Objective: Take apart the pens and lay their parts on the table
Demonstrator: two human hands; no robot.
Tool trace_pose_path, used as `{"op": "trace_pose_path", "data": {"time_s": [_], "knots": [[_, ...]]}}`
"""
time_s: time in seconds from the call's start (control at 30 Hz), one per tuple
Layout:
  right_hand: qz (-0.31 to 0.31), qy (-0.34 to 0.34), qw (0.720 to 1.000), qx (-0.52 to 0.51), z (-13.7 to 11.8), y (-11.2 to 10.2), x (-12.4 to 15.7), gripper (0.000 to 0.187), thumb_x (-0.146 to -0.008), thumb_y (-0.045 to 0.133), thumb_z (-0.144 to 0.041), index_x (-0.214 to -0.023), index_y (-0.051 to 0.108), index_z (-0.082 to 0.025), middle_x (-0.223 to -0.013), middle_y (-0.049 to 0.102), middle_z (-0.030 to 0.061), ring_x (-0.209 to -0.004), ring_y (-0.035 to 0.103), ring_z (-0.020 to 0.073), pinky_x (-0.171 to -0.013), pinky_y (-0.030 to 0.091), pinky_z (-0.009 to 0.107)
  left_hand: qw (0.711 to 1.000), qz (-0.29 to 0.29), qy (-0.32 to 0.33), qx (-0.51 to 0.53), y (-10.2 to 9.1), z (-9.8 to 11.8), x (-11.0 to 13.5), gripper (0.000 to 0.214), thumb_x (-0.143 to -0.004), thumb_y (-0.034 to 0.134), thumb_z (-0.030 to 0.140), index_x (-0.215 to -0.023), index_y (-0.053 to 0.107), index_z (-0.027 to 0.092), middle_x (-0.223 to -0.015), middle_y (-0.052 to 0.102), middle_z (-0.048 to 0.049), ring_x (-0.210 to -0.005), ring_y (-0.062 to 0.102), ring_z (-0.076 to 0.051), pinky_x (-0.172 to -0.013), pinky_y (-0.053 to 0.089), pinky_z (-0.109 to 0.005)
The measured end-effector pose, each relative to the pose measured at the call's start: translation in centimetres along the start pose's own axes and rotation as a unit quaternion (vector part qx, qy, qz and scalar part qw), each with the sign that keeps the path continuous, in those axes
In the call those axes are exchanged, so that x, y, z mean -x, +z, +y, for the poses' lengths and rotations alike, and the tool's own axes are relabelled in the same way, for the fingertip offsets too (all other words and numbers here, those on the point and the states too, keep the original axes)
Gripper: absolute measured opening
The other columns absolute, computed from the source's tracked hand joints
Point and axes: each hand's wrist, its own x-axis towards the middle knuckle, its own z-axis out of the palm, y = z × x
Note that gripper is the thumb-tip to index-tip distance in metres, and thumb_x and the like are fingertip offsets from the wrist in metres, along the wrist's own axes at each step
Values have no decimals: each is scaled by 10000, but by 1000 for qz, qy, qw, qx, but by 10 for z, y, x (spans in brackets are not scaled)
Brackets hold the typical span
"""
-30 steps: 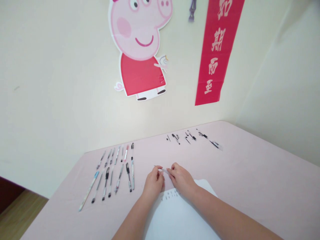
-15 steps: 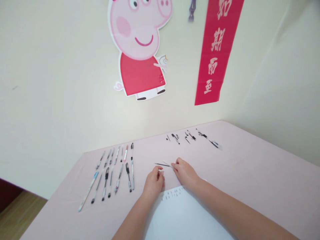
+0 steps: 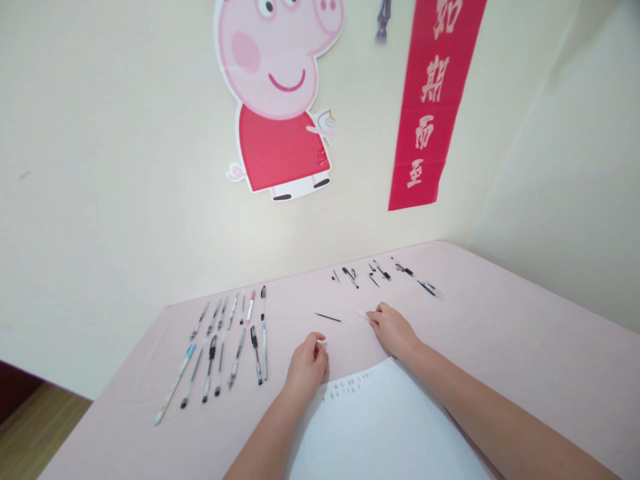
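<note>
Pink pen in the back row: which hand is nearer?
Left: the left hand is in front and to the right of the pink pen; the right hand is much farther right.

Dark refill (image 3: 327, 317) now apart from pale tube (image 3: 361, 314), right hand (image 3: 395, 331) shifted rightward, more paper (image 3: 385, 420) uncovered

Item, centre: a gap between the left hand (image 3: 307, 363) and right hand (image 3: 393, 331); I note a white tube (image 3: 361, 314), held by the right, poking across its far end, near a dark refill (image 3: 328, 317). Item, right: broad room on the pink table (image 3: 525, 333), past my right forearm (image 3: 480, 407). Item, left: two rows of pens (image 3: 237, 357), narrow lane beside the left hand. Item, far edge: scattered pen parts (image 3: 385, 272), then wall (image 3: 125, 167).
</note>
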Motion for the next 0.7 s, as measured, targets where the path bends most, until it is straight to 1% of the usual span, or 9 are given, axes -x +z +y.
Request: {"op": "trace_pose_path", "data": {"time_s": [0.13, 0.3, 0.47, 0.57, 0.7], "knots": [[5, 29, 1000, 9, 21, -5, -3, 280, -859, 408, -208, -966, 667, -198, -902, 568, 82, -814, 532, 179, -736, 348, 248, 1000, -3, 4, -3, 0, -1, 0, 175, -808, 389, 261, -937, 488, 195, -540, 540, 50, -435, 491, -99, -460, 355, -206], [20, 89, 995, 41, 60, -9, -8, 283, -858, 411, -207, -952, 676, -180, -898, 566, 95, -810, 538, 180, -743, 352, 251, 1000, -2, -2, 2, 0, -3, -1, 176, -802, 402, 270, -937, 490, 199, -573, 552, 44, -458, 513, -101, -467, 368, -205], [44, 146, 986, 62, 95, -9, -13, 283, -848, 427, -206, -988, 671, -174, -902, 559, 103, -828, 545, 189, -744, 362, 262, 1000, -6, -6, 9, 0, 0, 0, 181, -796, 399, 273, -935, 486, 197, -559, 546, 47, -435, 501, -105, -442, 364, -210], [58, 170, 981, 68, 108, -9, -17, 283, -842, 430, -210, -978, 674, -168, -905, 562, 115, -833, 546, 200, -741, 366, 271, 1000, -5, -8, 7, -1, 2, 1, 179, -792, 402, 273, -928, 491, 198, -566, 550, 47, -445, 508, -104, -454, 368, -211], [69, 194, 976, 73, 118, -9, -23, 296, -843, 416, -217, -973, 674, -148, -911, 563, 133, -796, 549, 209, -720, 368, 281, 1000, -5, -11, 7, -2, 2, 0, 180, -791, 405, 276, -930, 491, 201, -575, 557, 47, -450, 517, -102, -465, 374, -213]]}}
